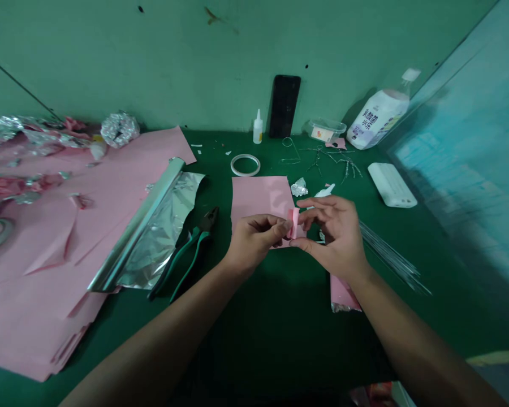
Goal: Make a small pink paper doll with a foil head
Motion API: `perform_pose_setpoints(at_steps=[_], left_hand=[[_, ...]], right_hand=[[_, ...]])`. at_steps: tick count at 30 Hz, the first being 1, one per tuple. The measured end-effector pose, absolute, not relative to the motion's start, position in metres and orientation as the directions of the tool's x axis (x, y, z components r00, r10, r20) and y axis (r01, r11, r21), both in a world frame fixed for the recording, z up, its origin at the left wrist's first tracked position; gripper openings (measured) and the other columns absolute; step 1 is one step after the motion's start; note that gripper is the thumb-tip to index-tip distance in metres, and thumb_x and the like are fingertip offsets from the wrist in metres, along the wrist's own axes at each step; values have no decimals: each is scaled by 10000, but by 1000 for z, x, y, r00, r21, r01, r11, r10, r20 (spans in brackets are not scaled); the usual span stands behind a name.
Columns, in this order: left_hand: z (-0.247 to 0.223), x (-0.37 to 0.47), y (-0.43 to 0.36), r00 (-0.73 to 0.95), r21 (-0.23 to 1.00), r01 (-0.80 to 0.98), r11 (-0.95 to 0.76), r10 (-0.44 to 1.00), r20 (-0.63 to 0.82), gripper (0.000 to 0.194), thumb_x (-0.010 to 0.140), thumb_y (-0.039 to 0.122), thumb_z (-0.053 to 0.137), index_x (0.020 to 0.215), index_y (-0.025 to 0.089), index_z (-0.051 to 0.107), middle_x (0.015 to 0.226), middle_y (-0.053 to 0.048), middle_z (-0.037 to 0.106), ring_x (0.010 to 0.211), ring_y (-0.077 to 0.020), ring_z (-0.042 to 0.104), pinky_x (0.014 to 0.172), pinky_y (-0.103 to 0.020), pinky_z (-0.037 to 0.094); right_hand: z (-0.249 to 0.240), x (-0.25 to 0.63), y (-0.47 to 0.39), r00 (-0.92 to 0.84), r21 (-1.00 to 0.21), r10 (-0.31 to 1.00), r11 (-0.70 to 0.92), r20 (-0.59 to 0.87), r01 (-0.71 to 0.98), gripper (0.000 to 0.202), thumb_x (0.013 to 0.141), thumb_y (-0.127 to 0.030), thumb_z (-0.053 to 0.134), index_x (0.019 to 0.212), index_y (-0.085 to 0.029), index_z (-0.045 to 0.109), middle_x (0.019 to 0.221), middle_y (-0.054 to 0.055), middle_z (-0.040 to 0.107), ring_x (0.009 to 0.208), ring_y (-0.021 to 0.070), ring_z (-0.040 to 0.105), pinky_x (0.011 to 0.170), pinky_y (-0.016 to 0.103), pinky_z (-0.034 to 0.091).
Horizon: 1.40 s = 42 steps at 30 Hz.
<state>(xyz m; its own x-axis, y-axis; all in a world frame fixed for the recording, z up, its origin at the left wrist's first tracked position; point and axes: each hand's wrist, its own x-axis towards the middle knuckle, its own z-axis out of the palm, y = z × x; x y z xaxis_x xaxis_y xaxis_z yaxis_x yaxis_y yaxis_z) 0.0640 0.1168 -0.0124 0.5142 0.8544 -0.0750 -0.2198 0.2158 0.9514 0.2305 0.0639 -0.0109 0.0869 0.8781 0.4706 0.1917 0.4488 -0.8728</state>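
A small folded piece of pink paper [296, 223] stands upright between my two hands. My left hand [258, 234] pinches its left side with thumb and forefinger. At its right side, my right hand [337, 229] has the thumb at the lower end and the fingertips near the top and edge, holding it lightly. Beneath both hands lies a square pink sheet [258, 195] on the green table. A crumpled bit of foil [299, 187] and a white piece [326, 191] sit just beyond the right hand. Pink paper in a clear wrapper [343, 294] is partly under the right wrist.
Left are pliers [201, 232], a foil roll [139, 220] and stacked pink sheets [25, 316]. Behind stand a tape ring [245, 165], glue bottle [258, 128], phone [284, 106], plastic box [326, 130] and drink bottle [379, 116]. Wires [392, 257] and a white power bank [392, 185] lie right.
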Motion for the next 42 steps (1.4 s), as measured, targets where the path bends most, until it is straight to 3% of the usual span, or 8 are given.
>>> perform_pose_setpoints(at_steps=[15, 23, 29, 42], left_hand=[[-12, 63, 118, 510, 970, -165, 181, 857, -73, 218, 733, 336, 795, 673, 148, 704, 608, -2, 621, 561, -88, 524, 544, -221, 420], [-12, 63, 118, 572, 926, -221, 306, 810, -131, 244, 707, 342, 814, 644, 147, 682, 599, 3, 613, 560, -85, 531, 567, -226, 427], [-15, 64, 118, 592, 918, -227, 326, 794, -136, 258, 709, 361, 808, 644, 144, 685, 605, -6, 611, 560, -90, 529, 573, -246, 417], [-16, 62, 121, 716, 847, -231, 479, 673, -185, 226, 683, 323, 824, 639, 140, 698, 612, -7, 629, 565, -94, 553, 588, -249, 416]], right_hand=[[-13, 233, 63, 36, -859, 881, 450, 472, 245, 749, 659, -58, 836, 1217, -323, 411, 1191, 48, 648, 903, 196, 641, 750, 377, 482], [-11, 230, 63, 31, -906, 912, 401, 409, 139, 744, 653, -98, 863, 1207, -325, 422, 1184, 34, 625, 876, 175, 632, 711, 344, 490], [-10, 231, 62, 26, -891, 903, 418, 429, 178, 743, 652, -162, 877, 1210, -342, 420, 1226, 31, 594, 798, 155, 609, 655, 329, 477], [-5, 235, 57, -81, -931, 934, 355, 349, 87, 769, 676, -150, 855, 1239, -369, 379, 1204, 20, 595, 730, 128, 602, 602, 308, 470]])
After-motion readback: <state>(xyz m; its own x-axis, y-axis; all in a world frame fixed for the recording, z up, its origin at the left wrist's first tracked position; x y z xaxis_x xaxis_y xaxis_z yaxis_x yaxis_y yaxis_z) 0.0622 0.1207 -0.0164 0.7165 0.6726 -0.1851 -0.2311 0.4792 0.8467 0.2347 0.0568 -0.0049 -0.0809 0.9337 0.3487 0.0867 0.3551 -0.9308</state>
